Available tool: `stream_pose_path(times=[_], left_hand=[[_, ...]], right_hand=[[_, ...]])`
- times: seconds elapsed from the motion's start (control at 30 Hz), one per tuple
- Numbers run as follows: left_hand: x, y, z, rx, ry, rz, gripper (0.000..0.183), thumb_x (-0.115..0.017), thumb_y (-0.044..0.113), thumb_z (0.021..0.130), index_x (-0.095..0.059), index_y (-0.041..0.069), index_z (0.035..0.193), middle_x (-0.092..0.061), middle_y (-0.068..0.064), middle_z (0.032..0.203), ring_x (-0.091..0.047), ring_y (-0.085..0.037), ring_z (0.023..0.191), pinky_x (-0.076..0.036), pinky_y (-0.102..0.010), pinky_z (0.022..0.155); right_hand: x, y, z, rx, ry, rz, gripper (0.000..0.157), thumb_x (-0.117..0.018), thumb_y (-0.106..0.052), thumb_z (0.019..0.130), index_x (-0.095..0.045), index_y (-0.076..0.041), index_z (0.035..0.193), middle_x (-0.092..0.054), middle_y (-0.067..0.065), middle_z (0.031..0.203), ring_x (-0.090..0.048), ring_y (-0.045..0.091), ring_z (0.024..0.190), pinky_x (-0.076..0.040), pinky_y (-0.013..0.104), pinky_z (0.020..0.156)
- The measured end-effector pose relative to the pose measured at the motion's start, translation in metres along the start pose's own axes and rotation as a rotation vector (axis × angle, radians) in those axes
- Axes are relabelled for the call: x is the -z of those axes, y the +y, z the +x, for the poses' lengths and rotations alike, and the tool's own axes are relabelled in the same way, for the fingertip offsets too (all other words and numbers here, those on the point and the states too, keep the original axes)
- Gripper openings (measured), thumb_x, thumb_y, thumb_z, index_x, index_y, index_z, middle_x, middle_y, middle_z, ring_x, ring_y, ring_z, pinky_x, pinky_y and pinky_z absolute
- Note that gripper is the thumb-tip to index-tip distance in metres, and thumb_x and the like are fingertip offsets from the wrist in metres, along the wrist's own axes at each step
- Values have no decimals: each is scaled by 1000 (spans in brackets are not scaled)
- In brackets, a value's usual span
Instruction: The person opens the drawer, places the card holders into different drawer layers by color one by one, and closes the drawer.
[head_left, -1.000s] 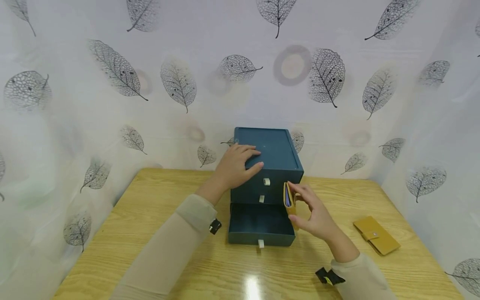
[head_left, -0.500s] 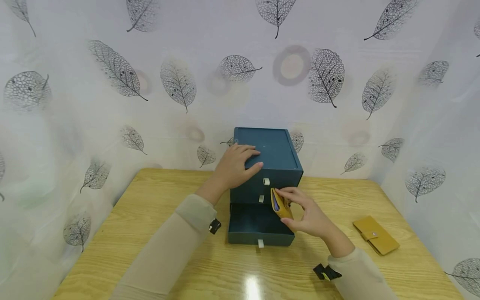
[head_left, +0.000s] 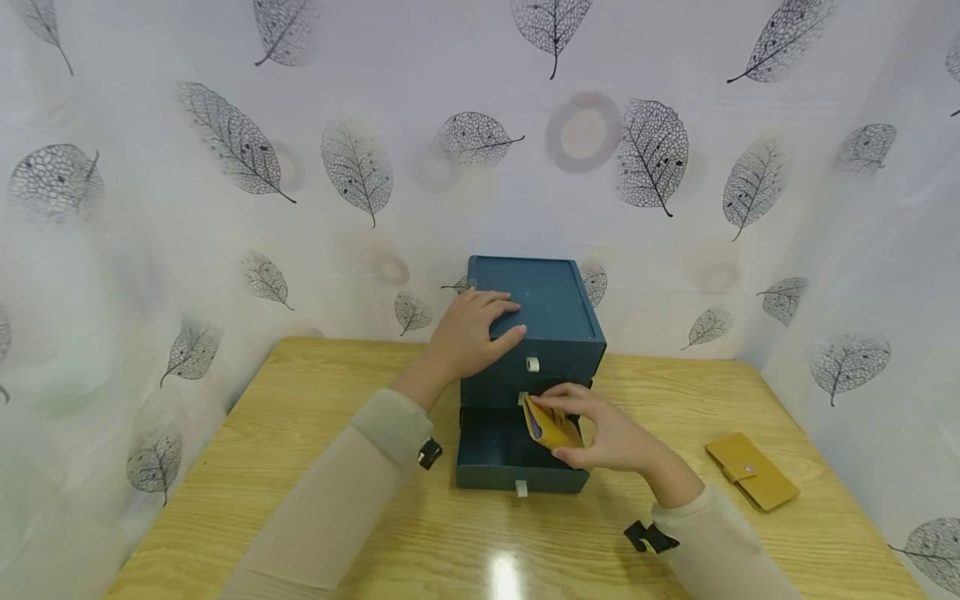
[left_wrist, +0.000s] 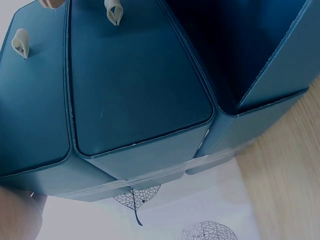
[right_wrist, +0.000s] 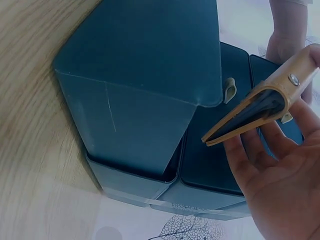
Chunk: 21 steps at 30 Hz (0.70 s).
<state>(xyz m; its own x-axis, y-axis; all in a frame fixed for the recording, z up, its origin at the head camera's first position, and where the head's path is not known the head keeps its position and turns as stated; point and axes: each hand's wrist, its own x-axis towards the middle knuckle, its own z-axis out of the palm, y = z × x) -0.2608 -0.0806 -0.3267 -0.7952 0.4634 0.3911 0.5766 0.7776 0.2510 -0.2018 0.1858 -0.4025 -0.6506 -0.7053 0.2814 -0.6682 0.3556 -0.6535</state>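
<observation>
A blue three-drawer cabinet point(head_left: 551, 292) stands at the table's back, its bottom drawer point(head_left: 487, 478) pulled out and the upper two closed. My left hand point(head_left: 471, 335) rests on the cabinet's top left edge, fingers relaxed; in the left wrist view only a bit of it shows. My right hand point(head_left: 611, 432) pinches a mustard-yellow snap wallet point(head_left: 553, 427) between thumb and fingers, tilted above the right part of the open drawer. In the right wrist view, the wallet point(right_wrist: 287, 72) shows its metal snap and dark inner sleeves.
A second yellow snap wallet point(head_left: 753, 471) lies flat on the wooden table point(head_left: 360, 517) to the right. White loop pulls, such as the top drawer's pull point(head_left: 532, 364), stick out in front. A leaf-printed curtain point(head_left: 450, 50) surrounds the table's back and sides.
My right hand has carried the wallet left and down from beside the cabinet's right edge to above the open drawer, tilting it flatter. The left hand stays put.
</observation>
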Motion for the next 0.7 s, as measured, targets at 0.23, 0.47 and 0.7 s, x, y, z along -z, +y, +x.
stream_pose_path(times=[0.23, 0.47, 0.7], left_hand=[[1, 0, 0, -1, 1, -1, 51, -50, 49, 102, -59, 18, 141, -49, -5, 151, -39, -26, 142, -16, -45, 124], [1, 1, -1, 2, -5, -3, 51, -50, 48, 102, -58, 17, 142, -49, -5, 151, -39, -26, 143, -14, -44, 124], [0, 0, 0, 5, -11, 3, 51, -49, 49, 102, -58, 18, 142, -48, -5, 151, -38, -26, 143, -14, -43, 125]], right_hand=[[-1, -4, 6, 15, -66, -12, 62, -77, -25, 86, -57, -21, 144, -54, -1, 136, -55, 17, 112, -53, 40, 88], [-2, -4, 9, -34, -133, -41, 57, -76, -31, 87, -60, -23, 141, -54, -1, 135, -54, 17, 111, -54, 40, 89], [-6, 0, 11, 21, -99, -103, 34, -72, -23, 93, -71, -14, 126, -61, 5, 130, -58, 22, 113, -55, 43, 91]])
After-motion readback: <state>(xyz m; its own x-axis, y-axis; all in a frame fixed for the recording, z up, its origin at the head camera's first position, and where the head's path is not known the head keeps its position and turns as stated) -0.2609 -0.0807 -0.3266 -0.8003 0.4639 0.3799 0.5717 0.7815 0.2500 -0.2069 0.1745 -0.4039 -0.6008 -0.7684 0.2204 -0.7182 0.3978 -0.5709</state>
